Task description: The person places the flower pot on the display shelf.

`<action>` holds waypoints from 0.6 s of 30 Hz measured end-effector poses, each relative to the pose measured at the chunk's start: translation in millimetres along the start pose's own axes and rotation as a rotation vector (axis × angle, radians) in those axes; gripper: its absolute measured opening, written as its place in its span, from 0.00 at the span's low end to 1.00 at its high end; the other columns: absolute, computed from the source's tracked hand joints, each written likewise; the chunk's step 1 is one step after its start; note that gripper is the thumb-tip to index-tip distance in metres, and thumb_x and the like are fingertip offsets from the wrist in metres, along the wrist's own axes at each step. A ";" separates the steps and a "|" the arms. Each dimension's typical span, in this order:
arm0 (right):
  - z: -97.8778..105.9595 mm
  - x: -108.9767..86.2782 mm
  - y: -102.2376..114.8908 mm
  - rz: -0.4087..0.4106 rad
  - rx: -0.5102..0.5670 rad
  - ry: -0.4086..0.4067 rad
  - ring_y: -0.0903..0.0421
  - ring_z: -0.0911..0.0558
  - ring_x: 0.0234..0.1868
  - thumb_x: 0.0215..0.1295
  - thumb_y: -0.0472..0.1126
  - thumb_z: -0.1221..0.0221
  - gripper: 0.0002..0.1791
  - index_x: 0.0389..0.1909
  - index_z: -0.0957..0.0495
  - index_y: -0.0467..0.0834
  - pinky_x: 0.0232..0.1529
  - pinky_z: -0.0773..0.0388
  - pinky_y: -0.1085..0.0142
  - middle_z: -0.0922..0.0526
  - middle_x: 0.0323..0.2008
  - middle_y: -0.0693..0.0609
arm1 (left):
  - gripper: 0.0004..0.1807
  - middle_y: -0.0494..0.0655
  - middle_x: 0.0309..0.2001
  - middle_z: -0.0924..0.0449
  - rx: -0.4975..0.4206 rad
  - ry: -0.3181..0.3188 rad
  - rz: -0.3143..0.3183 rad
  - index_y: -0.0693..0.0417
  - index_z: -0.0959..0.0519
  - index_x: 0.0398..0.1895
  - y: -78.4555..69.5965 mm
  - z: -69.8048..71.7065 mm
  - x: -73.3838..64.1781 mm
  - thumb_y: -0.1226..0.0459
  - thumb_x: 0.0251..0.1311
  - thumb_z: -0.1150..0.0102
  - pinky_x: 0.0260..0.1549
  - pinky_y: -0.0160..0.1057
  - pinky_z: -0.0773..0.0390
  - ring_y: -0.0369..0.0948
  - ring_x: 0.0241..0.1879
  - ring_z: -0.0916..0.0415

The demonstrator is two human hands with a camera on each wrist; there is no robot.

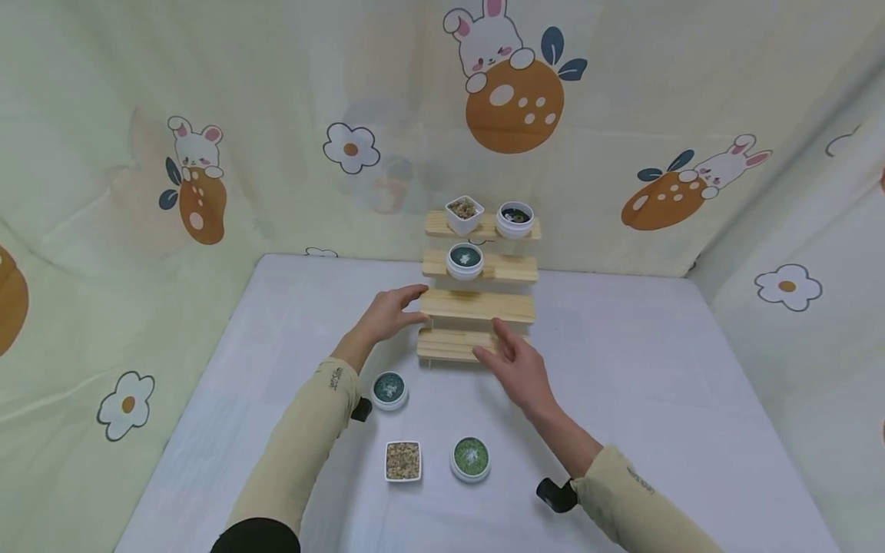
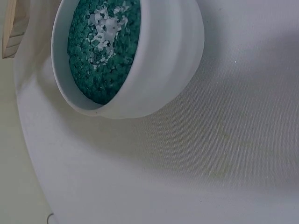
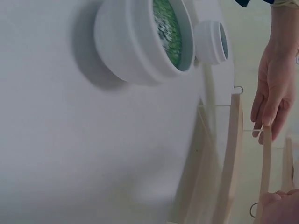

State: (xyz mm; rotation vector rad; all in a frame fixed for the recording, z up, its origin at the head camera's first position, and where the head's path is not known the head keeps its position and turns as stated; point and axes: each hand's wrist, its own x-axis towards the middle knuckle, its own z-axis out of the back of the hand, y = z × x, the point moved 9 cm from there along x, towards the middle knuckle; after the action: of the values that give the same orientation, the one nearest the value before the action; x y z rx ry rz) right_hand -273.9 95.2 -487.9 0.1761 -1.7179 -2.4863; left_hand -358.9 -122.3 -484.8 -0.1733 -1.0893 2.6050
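Note:
A four-tier wooden display stand (image 1: pixel 477 306) stands against the back curtain. My left hand (image 1: pixel 389 313) is at the left end of its second-lowest shelf, thumb at the front edge and index finger at the back. Before the lower shelves is my right hand (image 1: pixel 518 372), thumb and index finger spread apart, with nothing held. A round white pot of teal granules (image 2: pixel 105 51) sits on the table below my left wrist. Nearer the front are a square white pot of tan grains (image 1: pixel 403 461) and a round white pot with green filling (image 3: pixel 140 42).
On the top shelf stand a square pot of grains (image 1: pixel 464 218) and a round pot with dark contents (image 1: pixel 515 221). The shelf below carries another round teal pot (image 1: pixel 465 263). A white cloth (image 1: pixel 615 369) covers the table, and a patterned curtain (image 1: pixel 276 192) hangs behind.

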 end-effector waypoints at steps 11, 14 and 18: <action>-8.3 -22.4 -10.9 0.011 -0.027 0.051 0.52 0.35 0.70 0.63 0.54 0.36 0.41 0.73 0.39 0.43 0.67 0.34 0.61 0.36 0.72 0.48 | 0.35 0.53 0.64 0.27 0.035 -0.011 -0.002 0.56 0.31 0.68 0.3 3.1 0.5 0.56 0.58 0.32 0.64 0.43 0.30 0.49 0.64 0.30; -9.5 -29.0 -14.2 0.007 -0.045 0.061 0.52 0.34 0.70 0.63 0.54 0.35 0.41 0.73 0.39 0.44 0.66 0.33 0.60 0.36 0.71 0.48 | 0.35 0.54 0.64 0.27 0.034 -0.010 -0.003 0.56 0.30 0.68 -0.4 2.9 0.3 0.56 0.58 0.31 0.64 0.44 0.30 0.50 0.64 0.30; -11.2 -39.7 -20.2 0.001 -0.062 0.074 0.50 0.33 0.68 0.62 0.55 0.35 0.41 0.73 0.38 0.44 0.65 0.31 0.59 0.35 0.71 0.48 | 0.36 0.54 0.64 0.27 0.031 -0.006 0.001 0.56 0.31 0.68 -0.6 1.8 -0.4 0.56 0.58 0.31 0.64 0.43 0.30 0.50 0.64 0.30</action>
State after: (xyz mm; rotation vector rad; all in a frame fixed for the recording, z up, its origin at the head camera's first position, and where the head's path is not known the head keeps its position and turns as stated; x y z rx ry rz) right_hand -233.5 98.3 -509.5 0.2589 -1.6101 -2.4953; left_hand -358.8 -123.2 -483.2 -0.1592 -1.0501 2.6233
